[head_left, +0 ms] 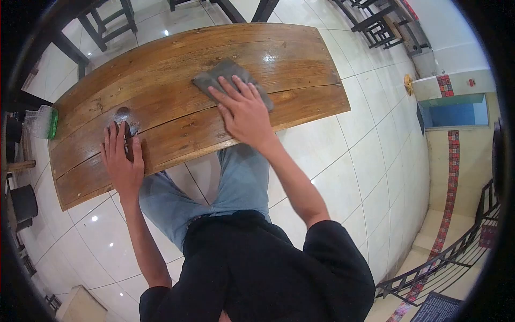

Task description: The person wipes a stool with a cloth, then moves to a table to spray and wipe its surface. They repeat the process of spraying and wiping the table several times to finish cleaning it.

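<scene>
A brown wooden table (177, 86) of long planks lies before me, with glossy reflections on its top. My right hand (241, 107) rests flat, fingers spread, on a grey cloth (222, 72) towards the right half of the table. The cloth lies against the wood, partly hidden under my fingers. Near the front left edge, my left hand (124, 158) lies on the planks with its fingers stretched out. A small dark object or mark shows beside its fingers, too unclear to name. Just above that hand is a round dark spot on the wood.
A clear and green container (45, 122) is beside the table's left end. Dark stools (110, 27) stand beyond the far edge, with more furniture (378, 27) at the upper right. White floor tiles (348, 161) surround the table. A black railing (456, 252) runs at the lower right.
</scene>
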